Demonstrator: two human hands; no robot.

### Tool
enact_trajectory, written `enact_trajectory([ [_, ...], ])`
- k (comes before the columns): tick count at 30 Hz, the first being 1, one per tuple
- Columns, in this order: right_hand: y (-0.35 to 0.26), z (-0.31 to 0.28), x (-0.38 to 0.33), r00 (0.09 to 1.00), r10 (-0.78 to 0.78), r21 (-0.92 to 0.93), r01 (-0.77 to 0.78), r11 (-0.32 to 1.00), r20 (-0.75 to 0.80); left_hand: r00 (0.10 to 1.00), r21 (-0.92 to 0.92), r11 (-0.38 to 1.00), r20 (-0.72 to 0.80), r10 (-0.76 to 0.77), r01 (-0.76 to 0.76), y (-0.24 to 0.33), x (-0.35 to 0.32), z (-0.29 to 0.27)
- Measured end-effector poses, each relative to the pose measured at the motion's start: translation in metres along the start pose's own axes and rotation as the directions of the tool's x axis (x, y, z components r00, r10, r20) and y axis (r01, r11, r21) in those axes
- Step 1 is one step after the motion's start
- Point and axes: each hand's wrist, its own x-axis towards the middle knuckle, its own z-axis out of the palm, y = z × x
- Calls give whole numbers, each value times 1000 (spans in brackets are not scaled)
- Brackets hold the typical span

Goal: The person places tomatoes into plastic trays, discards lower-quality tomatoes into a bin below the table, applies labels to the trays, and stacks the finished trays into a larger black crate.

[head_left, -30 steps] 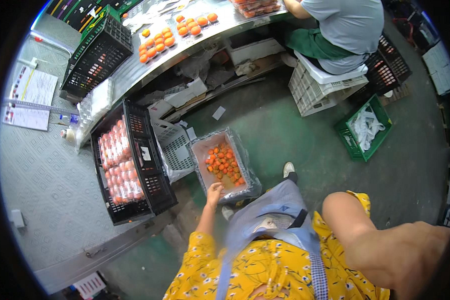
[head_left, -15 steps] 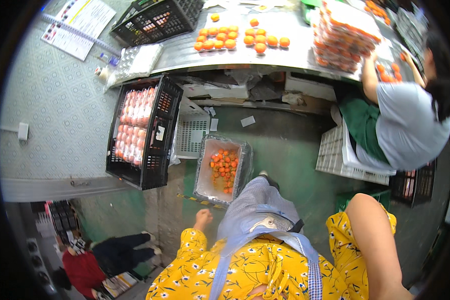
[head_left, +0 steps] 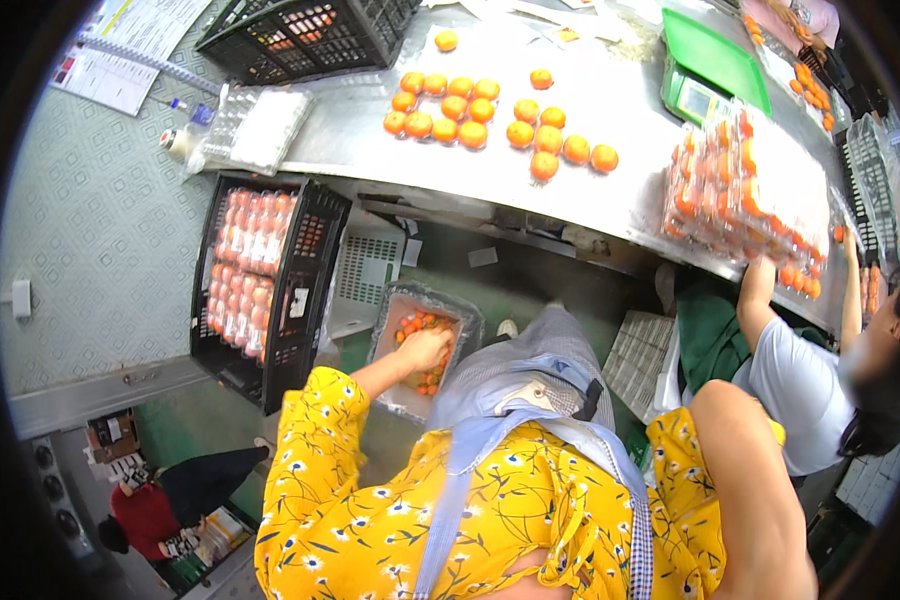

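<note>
My left hand [head_left: 425,350] reaches down over a crate [head_left: 398,395] lined with clear plastic on the floor. Small orange mandarins [head_left: 430,380] lie inside it, close around my fingers. The fingers look stretched toward the fruit, their tips partly hidden; no fruit shows in them. My bent right arm [head_left: 745,480] runs down at the right, and its hand is out of sight. On the metal table [head_left: 340,140] ahead, mandarins [head_left: 445,108] sit in rows in a clear tray. A second group of mandarins [head_left: 548,138] stands to the right of it.
Black crate [head_left: 300,300] with packed fruit stands left of the lined crate; another black crate [head_left: 310,45] is on the table. Clear packs of mandarins [head_left: 740,190] are stacked near a green scale [head_left: 715,65]. A co-worker [head_left: 800,370] sits at the right; another person [head_left: 145,515] is lower left.
My left hand has moved forward from beside my body into the lined crate. The view has shifted, showing more of the tabletop and the green scale.
</note>
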Motion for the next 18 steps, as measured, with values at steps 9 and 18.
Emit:
enact_trajectory([
  [9,162,4,-189,756,646,-440,-617,652,-105,799,-735,664,-479,-363,-139,124,109,-157],
  [18,217,16,-302,186,933,-725,-590,356,307,822,-790,608,-400,-407,-84,103,122,-158],
])
